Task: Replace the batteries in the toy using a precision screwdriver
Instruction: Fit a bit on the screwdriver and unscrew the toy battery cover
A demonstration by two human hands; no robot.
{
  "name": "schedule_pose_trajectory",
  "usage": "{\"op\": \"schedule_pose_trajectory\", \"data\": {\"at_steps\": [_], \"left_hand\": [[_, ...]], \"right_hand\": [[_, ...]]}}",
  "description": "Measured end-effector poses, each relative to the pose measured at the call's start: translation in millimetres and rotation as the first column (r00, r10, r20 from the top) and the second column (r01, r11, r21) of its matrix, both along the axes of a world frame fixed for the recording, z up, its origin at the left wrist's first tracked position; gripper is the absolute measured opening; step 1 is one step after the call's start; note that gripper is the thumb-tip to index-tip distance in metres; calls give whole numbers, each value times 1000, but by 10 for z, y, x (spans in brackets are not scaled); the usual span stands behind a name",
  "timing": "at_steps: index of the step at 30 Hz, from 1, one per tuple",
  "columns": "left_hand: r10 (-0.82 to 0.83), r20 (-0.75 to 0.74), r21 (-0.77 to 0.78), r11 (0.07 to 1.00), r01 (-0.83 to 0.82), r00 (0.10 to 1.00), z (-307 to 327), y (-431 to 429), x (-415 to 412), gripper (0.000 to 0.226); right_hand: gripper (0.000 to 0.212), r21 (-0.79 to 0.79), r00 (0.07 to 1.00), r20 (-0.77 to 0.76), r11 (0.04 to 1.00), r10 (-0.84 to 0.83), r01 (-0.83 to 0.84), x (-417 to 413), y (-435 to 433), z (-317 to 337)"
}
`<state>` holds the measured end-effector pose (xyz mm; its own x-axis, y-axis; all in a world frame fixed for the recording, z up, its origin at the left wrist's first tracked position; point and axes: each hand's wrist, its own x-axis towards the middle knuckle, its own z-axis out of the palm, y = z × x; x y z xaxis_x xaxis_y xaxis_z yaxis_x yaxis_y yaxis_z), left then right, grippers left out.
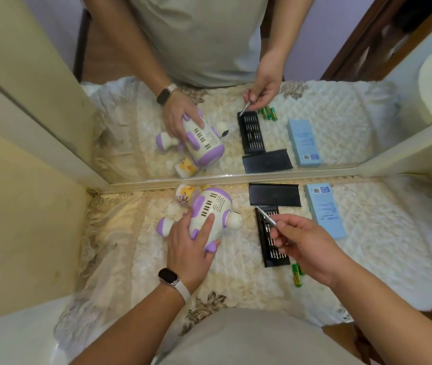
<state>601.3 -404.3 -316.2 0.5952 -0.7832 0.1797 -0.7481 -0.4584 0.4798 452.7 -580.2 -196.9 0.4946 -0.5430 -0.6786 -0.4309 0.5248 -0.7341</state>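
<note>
A white and purple toy (209, 206) lies belly-up on the quilted cloth, its vent slots facing me. My left hand (191, 241) lies on the toy with its fingers spread over the body, holding it down. My right hand (307, 243) pinches a thin silver precision screwdriver (266, 216) whose tip hovers over the top end of the black bit tray (271, 256). Green batteries (297, 276) lie just below the tray, partly hidden by my right wrist.
A black tray lid (274, 194) and a pale blue box (324, 210) lie by the mirror (209, 48), which stands along the far edge and repeats the scene. A cream panel (25, 206) closes the left side.
</note>
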Motion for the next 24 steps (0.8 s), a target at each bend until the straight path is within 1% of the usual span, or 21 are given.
{"op": "schedule_pose_trajectory", "data": {"at_steps": [4,9,11,13,16,18,19,20,21,23,24], "left_hand": [[10,-35,32,999,-9,999,0,23,-40,67],[35,-90,150,988,-21,995,133,135,-82,72],[61,-105,174,984,-42,993,205,186,-104,73],[102,-140,174,982,-77,985,309,235,-149,69],[192,-190,138,976,-167,963,510,247,-201,58],[223,-289,73,975,-211,931,701,202,-208,47],[219,-380,28,974,-225,899,814,159,-215,38],[197,-492,-23,971,-239,848,936,106,-227,26],[158,-610,-72,965,-253,777,1063,45,-246,19],[56,-798,-144,949,-280,600,1292,-87,-279,21],[2,-855,-168,945,-280,519,1383,-145,-293,23]], "right_hand": [[20,-8,1000,7,1000,17,-17,-14,-13,6],[20,2,999,38,1000,30,-30,0,2,60],[20,-2,997,55,999,44,-44,8,22,94],[21,-7,995,80,998,60,-60,10,52,120],[22,-8,991,112,997,78,-78,14,102,179],[23,-8,986,135,996,94,-94,16,136,227],[23,-7,984,148,995,101,-101,13,150,247],[22,-6,981,161,994,106,-106,13,162,269],[23,-6,979,173,994,111,-112,8,169,292],[23,-8,973,197,992,124,-124,1,180,343],[23,-10,968,212,991,131,-132,-7,185,373]]}}
